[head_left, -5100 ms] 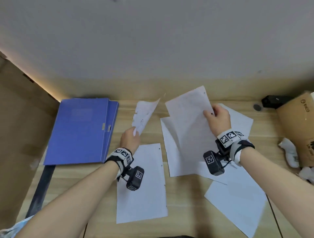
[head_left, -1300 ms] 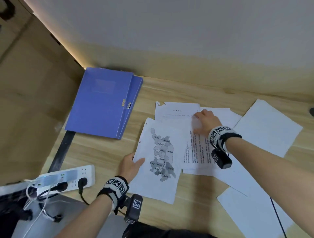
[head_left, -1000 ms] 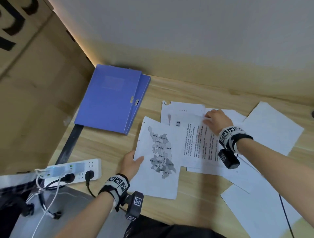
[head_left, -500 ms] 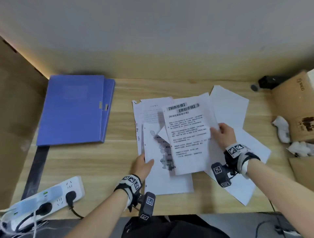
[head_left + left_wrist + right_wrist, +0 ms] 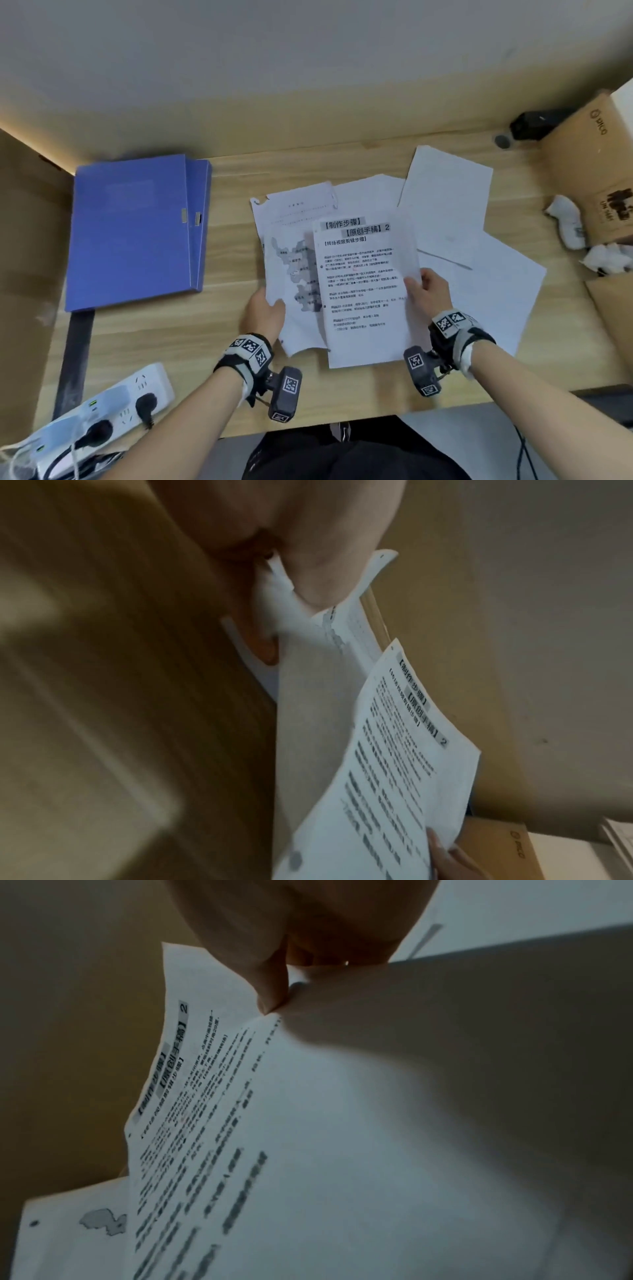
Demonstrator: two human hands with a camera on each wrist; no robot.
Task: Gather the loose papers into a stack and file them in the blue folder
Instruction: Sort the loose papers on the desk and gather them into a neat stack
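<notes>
A: Head view, over the desk (image 5: 239, 171): half a second on, we have swung the text sheet (image 5: 363, 291) square and laid it over the map sheet (image 5: 294, 274), where it sat askew before. Our right hand (image 5: 426, 289) pinches its right edge, thumb on top.

B: And our left hand (image 5: 265, 313)?

A: It grips the map sheet's left edge; the left wrist view shows thumb and fingers closed on paper, with a torn-cornered page (image 5: 298, 209) behind it. A second ago both hands were flat on sheets lying on the desk; now the two sheets are lifted toward us at the near edge.

B: So we have a stack starting?

A: By our reckoning, yes, only two or three sheets deep. Blank pages (image 5: 445, 212) are spread toward the desk's right side, untouched.

B: The blue folder (image 5: 130, 233)?

A: Closed, flat at the far left corner, well apart from both hands, as in every earlier picture. We judge gathering comes first, filing later.

B: Anything else?

A: A power strip (image 5: 113, 404) at the near left corner, a cardboard box (image 5: 589, 164) at the right edge.
</notes>
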